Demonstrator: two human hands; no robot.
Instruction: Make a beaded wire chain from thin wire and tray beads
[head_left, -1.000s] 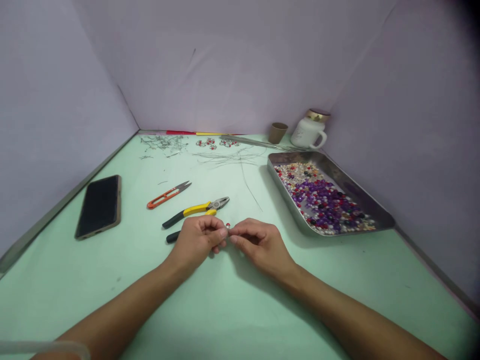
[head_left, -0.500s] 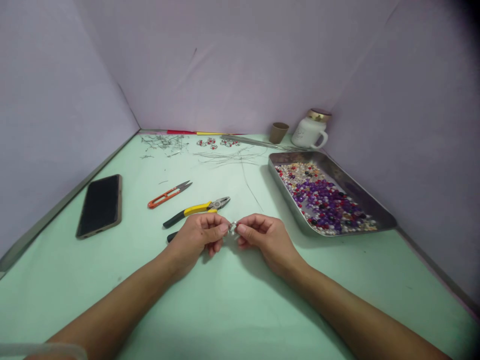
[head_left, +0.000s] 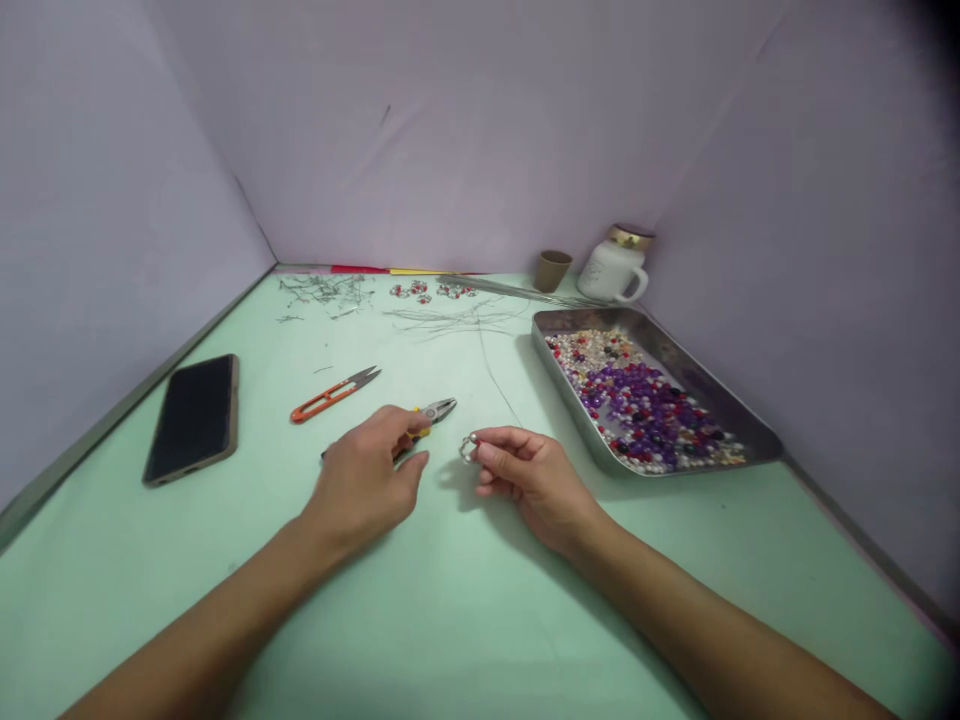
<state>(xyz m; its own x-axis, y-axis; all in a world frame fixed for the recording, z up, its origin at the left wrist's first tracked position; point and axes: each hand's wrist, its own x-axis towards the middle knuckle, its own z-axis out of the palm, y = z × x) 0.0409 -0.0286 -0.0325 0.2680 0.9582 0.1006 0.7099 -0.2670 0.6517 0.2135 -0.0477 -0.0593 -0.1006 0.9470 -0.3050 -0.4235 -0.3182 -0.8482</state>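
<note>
My right hand pinches a small beaded wire ring between thumb and fingertips, just above the green tabletop. My left hand is over the pliers, its thumb apart from its curled fingers. Their steel jaws point up to the right past the fingers, while most of the black and yellow handles is hidden under the hand. Whether the fingers touch the handles I cannot tell. Orange thread snips lie just beyond my left hand.
A metal tray of mixed beads stands at the right. Behind are a lidded white mug, a brown cup, loose wires, several beaded pieces and wire scraps. A phone lies at the left.
My left hand has let go of the beaded ring and moved left over the pliers, its fingers spreading. My right hand still holds the ring in nearly the same place.
</note>
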